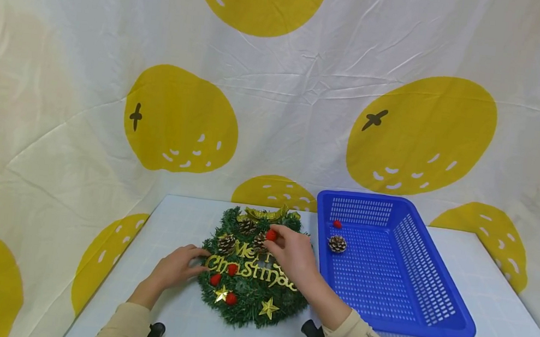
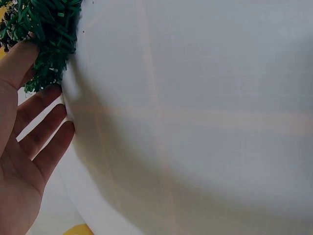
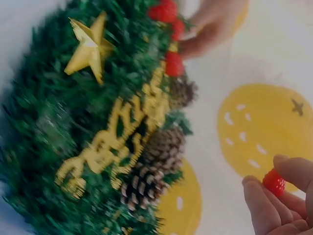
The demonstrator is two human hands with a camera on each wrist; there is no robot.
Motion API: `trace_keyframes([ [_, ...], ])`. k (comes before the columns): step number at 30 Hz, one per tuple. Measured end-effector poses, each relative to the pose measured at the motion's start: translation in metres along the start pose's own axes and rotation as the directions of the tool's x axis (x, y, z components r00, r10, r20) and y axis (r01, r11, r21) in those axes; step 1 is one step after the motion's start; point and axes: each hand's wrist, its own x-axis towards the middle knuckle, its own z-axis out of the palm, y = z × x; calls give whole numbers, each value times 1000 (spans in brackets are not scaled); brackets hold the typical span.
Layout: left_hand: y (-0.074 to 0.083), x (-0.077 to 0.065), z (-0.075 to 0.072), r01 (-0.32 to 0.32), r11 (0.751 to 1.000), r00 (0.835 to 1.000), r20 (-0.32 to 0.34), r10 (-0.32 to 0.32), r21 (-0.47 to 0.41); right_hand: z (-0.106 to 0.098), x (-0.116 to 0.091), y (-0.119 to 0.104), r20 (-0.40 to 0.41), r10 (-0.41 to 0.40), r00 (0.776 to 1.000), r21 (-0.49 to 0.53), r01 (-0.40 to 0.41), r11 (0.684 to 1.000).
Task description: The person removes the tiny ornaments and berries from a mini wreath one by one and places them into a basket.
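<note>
A green Christmas wreath (image 1: 248, 313) lies on the table with gold "Merry Christmas" lettering (image 1: 251, 270) across it. My right hand (image 1: 296, 256) pinches a small red berry (image 3: 275, 182) between thumb and fingertips, above the upper right of the wreath. Under that hand is a pine cone (image 1: 259, 242), partly covered. At the wreath's left edge, my left hand (image 1: 178, 266) touches the foliage with thumb and fingers, the other fingers extended over the table. Gold stars (image 1: 269, 308) and several red berries (image 1: 230, 298) sit on the lower part. More pine cones (image 1: 226, 243) are near the top.
Right of the wreath stands a blue plastic basket (image 1: 452, 314) holding a pine cone (image 1: 338, 244) and a red berry (image 1: 337, 224). A gold bow (image 1: 267, 214) tops the wreath. A white curtain (image 1: 296, 111) with yellow fruit prints hangs behind the table.
</note>
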Motion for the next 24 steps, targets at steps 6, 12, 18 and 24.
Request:
trace_keyframes([
  [6,-2,2,1,5,1000,1000,3,-5,6,-19,10,-8,-29,19,999,-29,-20,999],
  [12,-4,2,2,2,1000,1000,7,-2,1,-45,27,-6,-99,-13,995,-145,-1,989],
  [18,-5,2,3,3,1000,1000,3,-3,2,-71,46,17,-136,-10,991,-233,-22,972],
  [24,-5,3,4,6,1000,1000,1,-6,4,-87,57,53,-150,90,985,-228,-123,966],
])
